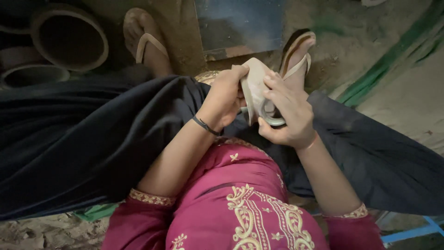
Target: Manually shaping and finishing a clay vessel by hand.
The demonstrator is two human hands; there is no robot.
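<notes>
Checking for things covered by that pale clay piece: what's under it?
Under the pale clay piece, held by the left hand and right hand, lie dark trousers and a sandalled foot. The lap directly beneath is hidden.

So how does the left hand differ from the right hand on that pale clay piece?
The left hand grips the pale clay piece from the side with its back toward the camera, while the right hand cups it from below, fingers spread over its front. The left wrist wears a dark band; the right wrist shows only a thin pale one. The left hand sits higher, the right hand lower. Both are bare and touch the piece.
</notes>
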